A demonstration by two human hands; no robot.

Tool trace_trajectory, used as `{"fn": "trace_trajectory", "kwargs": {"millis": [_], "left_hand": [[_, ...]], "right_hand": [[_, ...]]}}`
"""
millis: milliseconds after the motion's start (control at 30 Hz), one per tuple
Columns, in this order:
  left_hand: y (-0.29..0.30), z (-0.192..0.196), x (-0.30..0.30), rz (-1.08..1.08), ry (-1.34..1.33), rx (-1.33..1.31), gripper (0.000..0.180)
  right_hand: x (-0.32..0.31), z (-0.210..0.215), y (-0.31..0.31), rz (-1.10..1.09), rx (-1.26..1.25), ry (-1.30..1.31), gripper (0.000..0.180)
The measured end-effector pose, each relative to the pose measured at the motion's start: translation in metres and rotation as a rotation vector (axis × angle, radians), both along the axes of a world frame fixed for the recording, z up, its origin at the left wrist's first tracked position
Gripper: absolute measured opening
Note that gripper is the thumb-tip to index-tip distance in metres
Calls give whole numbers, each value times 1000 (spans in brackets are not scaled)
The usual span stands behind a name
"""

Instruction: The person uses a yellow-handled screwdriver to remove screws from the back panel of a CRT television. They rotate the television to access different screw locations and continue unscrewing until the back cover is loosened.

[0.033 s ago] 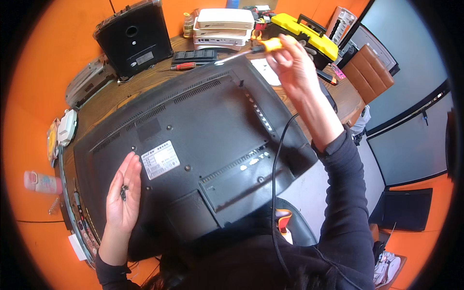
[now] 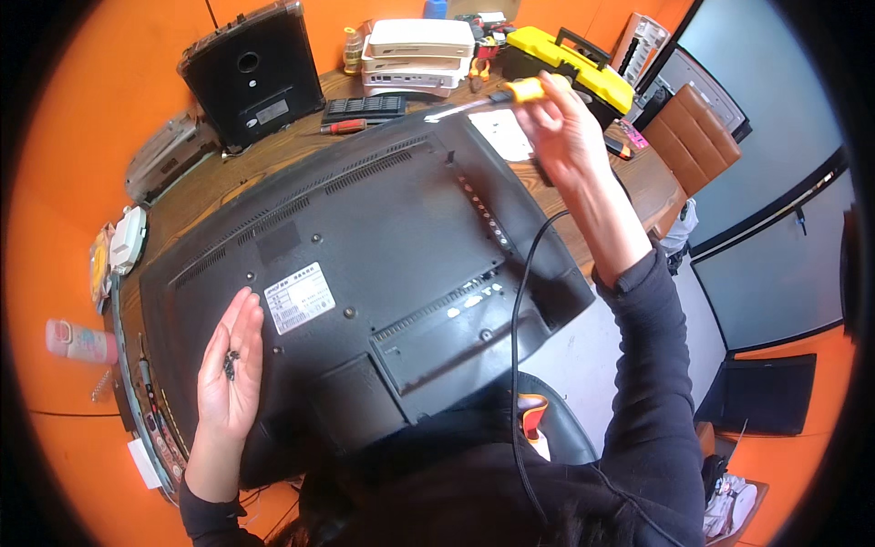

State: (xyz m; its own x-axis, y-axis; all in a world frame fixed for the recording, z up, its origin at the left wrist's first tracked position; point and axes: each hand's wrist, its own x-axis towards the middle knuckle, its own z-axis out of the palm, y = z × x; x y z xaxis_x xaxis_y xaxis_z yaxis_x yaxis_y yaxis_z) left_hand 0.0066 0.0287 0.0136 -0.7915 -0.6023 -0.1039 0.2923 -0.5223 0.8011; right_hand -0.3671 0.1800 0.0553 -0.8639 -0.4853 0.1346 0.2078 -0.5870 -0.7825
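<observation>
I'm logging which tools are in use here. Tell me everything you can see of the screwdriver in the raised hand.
The screwdriver has a yellow handle with a dark collar and a thin, bright metal shaft. It lies almost level, tip toward the person's left, above the far edge of the black television back. The right hand grips its handle, raised over the wooden table. The tip looks clear of the panel; its type is too small to tell.

**Materials and finishes on the bench**

I log: television back cover point(image 2: 365, 264), matt black plastic, ribbed vents; its label point(image 2: 299, 297), white paper. Screwdriver point(image 2: 497, 98), glossy yellow plastic handle, bright metal shaft. Small screws point(image 2: 231, 365), dark metal. Table point(image 2: 273, 155), grained brown wood. Toolbox point(image 2: 570, 56), smooth yellow plastic.
</observation>
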Motion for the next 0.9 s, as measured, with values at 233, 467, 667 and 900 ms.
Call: {"fn": "trace_trajectory", "kwargs": {"millis": [233,467,667,900], "left_hand": [[61,9,18,-115,493,706,44],[145,-16,24,-151,691,890,55],[186,-40,27,-96,765,907,55],[161,-45,-8,-43,715,762,49]], "right_hand": [[-39,-60,104,-82,103,-226,33],[-32,-79,161,-299,125,-175,50],[-21,-74,151,-394,13,68,39],[-48,-77,77,-484,65,231,38]]}}
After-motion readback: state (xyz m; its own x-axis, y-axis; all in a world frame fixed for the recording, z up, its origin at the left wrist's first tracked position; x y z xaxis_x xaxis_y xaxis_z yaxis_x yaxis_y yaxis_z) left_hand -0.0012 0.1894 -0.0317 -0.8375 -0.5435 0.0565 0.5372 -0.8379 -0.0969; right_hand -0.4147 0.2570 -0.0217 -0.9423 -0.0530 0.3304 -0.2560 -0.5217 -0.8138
